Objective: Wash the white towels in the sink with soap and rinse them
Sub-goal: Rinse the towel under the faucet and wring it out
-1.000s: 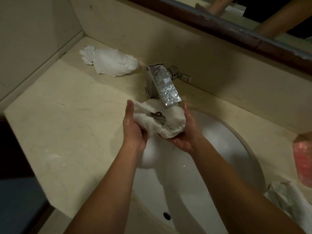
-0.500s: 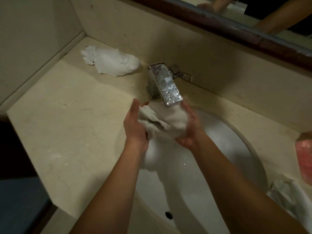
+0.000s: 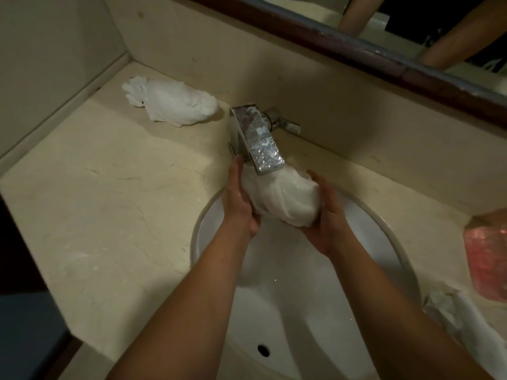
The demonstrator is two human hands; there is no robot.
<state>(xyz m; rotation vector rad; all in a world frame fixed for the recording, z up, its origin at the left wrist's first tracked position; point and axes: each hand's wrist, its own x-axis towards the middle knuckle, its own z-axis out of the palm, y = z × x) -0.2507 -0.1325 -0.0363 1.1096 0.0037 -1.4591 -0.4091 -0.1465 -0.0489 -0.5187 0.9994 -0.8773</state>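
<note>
A wet, bunched white towel (image 3: 285, 197) is pressed between my two hands right under the chrome faucet (image 3: 258, 141), above the back of the white sink (image 3: 301, 311). My left hand (image 3: 238, 200) cups its left side and my right hand (image 3: 325, 215) cups its right side and bottom. A second white towel (image 3: 172, 104) lies crumpled on the counter at the back left. Another white cloth (image 3: 461, 316) lies at the sink's right rim, partly cut off by the frame.
A pink plastic-wrapped item (image 3: 487, 256) sits on the beige counter (image 3: 109, 215) at the right edge. A backsplash and a dark-framed mirror (image 3: 356, 48) rise behind the faucet. The counter's front-left corner drops off to a dark floor.
Both hands have shifted the towel slightly to the right and reshaped it into a smoother, rounder bundle under the spout. The other towels have not moved.
</note>
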